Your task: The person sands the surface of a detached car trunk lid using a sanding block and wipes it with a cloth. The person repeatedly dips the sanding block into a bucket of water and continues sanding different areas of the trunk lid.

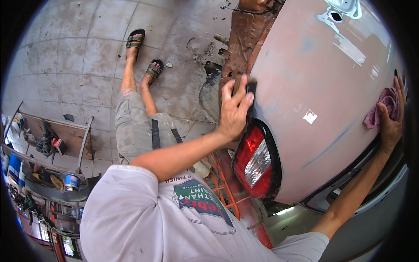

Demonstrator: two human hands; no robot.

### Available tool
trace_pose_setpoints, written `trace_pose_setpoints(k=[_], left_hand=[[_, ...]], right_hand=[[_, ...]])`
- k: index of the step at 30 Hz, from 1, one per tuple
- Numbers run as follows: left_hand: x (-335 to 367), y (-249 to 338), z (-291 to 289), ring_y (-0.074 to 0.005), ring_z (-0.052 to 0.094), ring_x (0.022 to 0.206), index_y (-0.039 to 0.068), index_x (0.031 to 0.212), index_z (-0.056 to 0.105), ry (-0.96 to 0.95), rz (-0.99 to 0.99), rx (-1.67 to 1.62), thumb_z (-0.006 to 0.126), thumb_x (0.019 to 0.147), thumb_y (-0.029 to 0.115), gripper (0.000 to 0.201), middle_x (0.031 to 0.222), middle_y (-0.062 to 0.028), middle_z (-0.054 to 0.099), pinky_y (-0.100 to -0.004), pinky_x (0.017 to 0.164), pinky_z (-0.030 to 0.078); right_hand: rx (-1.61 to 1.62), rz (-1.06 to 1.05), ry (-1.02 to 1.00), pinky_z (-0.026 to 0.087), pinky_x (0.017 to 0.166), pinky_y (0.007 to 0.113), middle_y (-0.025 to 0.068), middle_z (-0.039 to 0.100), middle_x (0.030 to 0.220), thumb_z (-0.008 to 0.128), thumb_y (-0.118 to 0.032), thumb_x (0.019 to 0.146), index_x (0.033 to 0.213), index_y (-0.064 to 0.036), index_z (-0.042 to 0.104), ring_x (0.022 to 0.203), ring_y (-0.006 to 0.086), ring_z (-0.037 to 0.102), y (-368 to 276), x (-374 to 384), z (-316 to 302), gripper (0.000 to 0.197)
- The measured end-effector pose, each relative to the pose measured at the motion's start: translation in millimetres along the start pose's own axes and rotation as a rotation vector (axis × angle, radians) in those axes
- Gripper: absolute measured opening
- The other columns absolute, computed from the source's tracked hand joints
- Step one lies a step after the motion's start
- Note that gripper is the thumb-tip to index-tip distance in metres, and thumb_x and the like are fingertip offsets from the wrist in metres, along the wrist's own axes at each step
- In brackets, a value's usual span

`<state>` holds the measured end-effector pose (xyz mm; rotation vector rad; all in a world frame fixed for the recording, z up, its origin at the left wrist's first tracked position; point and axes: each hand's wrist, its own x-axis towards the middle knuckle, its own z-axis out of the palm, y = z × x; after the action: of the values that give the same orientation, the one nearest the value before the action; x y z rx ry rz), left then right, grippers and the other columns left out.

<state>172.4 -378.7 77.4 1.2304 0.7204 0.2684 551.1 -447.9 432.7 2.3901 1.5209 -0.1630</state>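
Note:
A car body panel point(288, 83) in dull pinkish primer, with bluish and white patches, curves across the right side. My left hand point(233, 115) is closed round a dark sanding block point(251, 89), held at the panel's left edge just above the tail light point(257, 161). Part of the block is hidden by my fingers. On the panel's far right side, my right hand point(389, 131) grips a crumpled pinkish-purple cloth point(373, 117) between thumb and fingers, against the surface. The tail light is red and clear with a black surround.
Brown bodywork point(244, 37) with jagged brackets sticks out left of the panel. An orange metal frame point(227, 187) stands below the tail light. At left, a cluttered stand point(65, 120) holds tools, and a blue-and-white can point(71, 182) sits nearby. The tiled floor point(70, 56) has scattered debris.

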Motion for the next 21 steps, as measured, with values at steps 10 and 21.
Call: trace_pose_setpoints(k=[10,21], left_hand=[[8.1,-3.8,-1.0,-0.0362,0.049,0.139,0.010,0.162,0.054,0.013,0.028,-0.040,0.064,0.109,0.022,0.055,0.142,-0.0218,0.056,-0.0429,0.120,0.040],[122.8,-20.6,-90.6,-0.0308,0.077,0.109,0.004,0.155,0.051,-0.425,-0.656,-1.292,0.039,0.118,0.048,0.059,0.132,-0.0167,0.072,-0.0459,0.082,0.066]], right_hand=[[0.032,0.059,0.050,0.042,0.128,0.043,0.0099,0.059,0.161,0.093,-0.039,0.084,0.152,-0.0138,0.066,0.150,0.0288,0.055,-12.8,1.5,2.9,0.078],[-0.213,0.183,0.174,0.036,0.129,0.046,0.0092,0.061,0.160,0.084,-0.049,0.092,0.150,-0.0189,0.068,0.153,0.0298,0.052,-38.5,1.6,20.4,0.068]])
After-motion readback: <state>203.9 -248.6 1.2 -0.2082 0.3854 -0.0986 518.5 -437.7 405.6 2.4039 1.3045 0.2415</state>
